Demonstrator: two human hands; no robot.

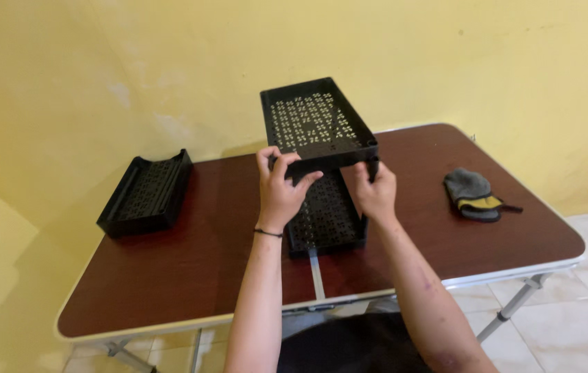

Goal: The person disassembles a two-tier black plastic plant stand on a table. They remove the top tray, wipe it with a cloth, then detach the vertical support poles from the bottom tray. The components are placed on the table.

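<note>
Your left hand [281, 185] and right hand [375, 190] are grasping the near edge of the raised upper tray [314, 121], tilting above the lower tray [328, 221] at table [169, 276] centre; spare tray [145, 193] lying at ten o'clock, cloth [473, 195] at two o'clock.

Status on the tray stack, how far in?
Done: one black tray lies flat mid-table. In hand: left hand and right hand hold a second tray by its near edge, tilted above the first. Left: a third tray sits apart at the table's left, untouched.
</note>
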